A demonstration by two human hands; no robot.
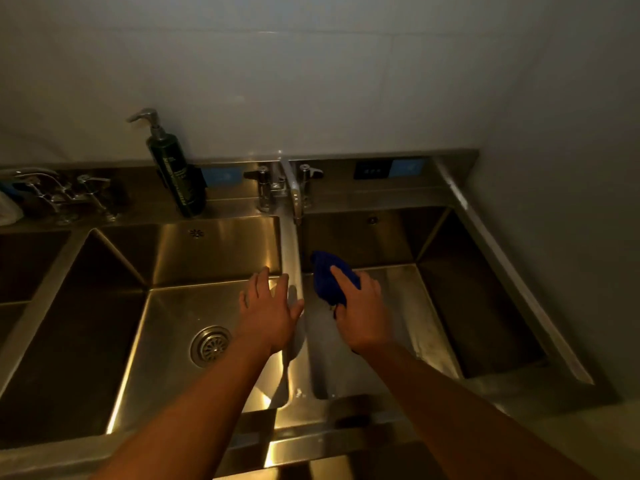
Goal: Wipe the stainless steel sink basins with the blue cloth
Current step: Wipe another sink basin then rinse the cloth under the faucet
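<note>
Two stainless steel basins lie below me, split by a narrow steel divider (292,251). My right hand (360,306) grips the bunched blue cloth (329,275) inside the right basin (450,289), close to the divider wall; whether the cloth touches the wall I cannot tell. My left hand (270,306) is spread over the right edge of the middle basin (166,317), fingers straight, thumb at the divider, holding nothing. The middle basin's round drain (211,346) shows left of my left wrist. My right forearm hides part of the right basin's floor.
A faucet with two lever handles (284,185) stands at the back above the divider. A dark pump bottle (175,171) sits behind the middle basin. A second tap set (65,195) and another basin (20,265) are at the left. White wall behind and right.
</note>
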